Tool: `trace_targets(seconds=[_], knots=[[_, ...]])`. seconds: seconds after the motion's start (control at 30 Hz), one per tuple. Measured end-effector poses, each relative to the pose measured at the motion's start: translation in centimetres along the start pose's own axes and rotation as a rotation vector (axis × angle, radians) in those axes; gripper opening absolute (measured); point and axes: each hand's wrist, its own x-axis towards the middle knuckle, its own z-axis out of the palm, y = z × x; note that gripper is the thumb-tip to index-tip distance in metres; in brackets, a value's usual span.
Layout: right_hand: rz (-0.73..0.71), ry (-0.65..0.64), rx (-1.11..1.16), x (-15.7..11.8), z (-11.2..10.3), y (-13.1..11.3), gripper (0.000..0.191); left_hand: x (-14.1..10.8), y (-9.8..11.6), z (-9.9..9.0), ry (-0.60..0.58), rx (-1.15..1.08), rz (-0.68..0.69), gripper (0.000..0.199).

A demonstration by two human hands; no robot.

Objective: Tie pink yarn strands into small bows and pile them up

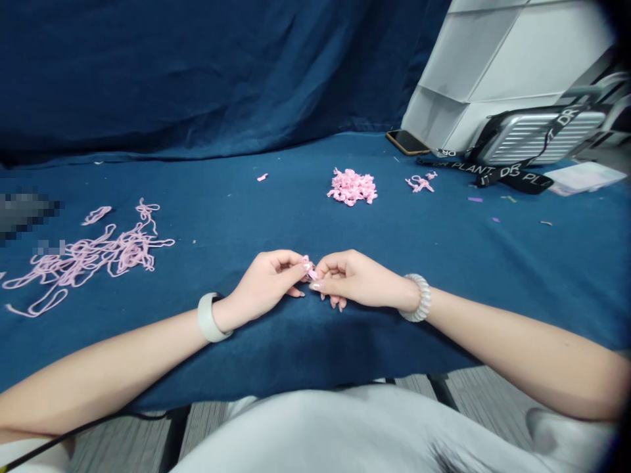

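Observation:
My left hand and my right hand meet over the front part of the blue cloth. Between their fingertips is a small piece of pink yarn, partly hidden by the fingers. The left thumb and forefinger pinch it from the left; the right thumb and forefinger close on its right side. Whether it is knotted is too small to tell. Beyond the hands lies a pile of knotted pink yarn pieces, with a few looser pink yarn pieces to its right.
Tangled pale pink yarn spreads over the left of the blue cloth. A single pink scrap lies mid-back. At the back right are a phone, a white box, a ridged silver case and a black lettered strap.

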Motion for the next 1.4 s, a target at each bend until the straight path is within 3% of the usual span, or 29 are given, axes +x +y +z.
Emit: trace_targets(seconds=[0.3,0.57,0.8,0.87,0.93,1.03,1.13,1.2,1.4], knots=[[-0.028,-0.007,0.062,-0.1,-0.1,0.2,0.029,0.0,0.4,0.2,0.010,0.012,0.005,0.026],[-0.072,0.095,-0.004,0.0,0.4,0.0,0.029,0.2,0.0,0.0,0.025,-0.049,0.009,0.025],[-0.094,0.089,-0.011,0.0,0.3,0.1,0.025,0.5,0.2,-0.1,0.015,-0.273,-0.086,0.046],[-0.183,0.168,-0.160,0.0,0.0,0.5,0.025,0.6,0.2,-0.2,0.020,-0.314,-0.098,0.048],[-0.400,0.314,-0.457,-0.2,-0.3,0.8,0.023,0.7,0.1,-0.4,-0.003,-0.319,-0.114,0.051],[-0.799,0.498,-1.015,-0.9,-0.9,0.9,0.020,0.8,-0.1,-0.7,-0.147,-0.270,-0.137,0.065],[-1.044,0.619,-1.360,-1.6,-1.3,0.5,0.017,0.7,0.0,-0.9,-0.284,-0.199,-0.121,0.078],[-1.134,0.662,-1.456,-1.8,-1.4,0.2,0.016,0.5,0.2,-0.8,-0.312,-0.125,-0.091,0.075],[-1.181,0.635,-1.478,-1.5,-1.3,0.4,0.020,0.0,0.4,-0.5,-0.299,0.057,-0.026,0.031]])
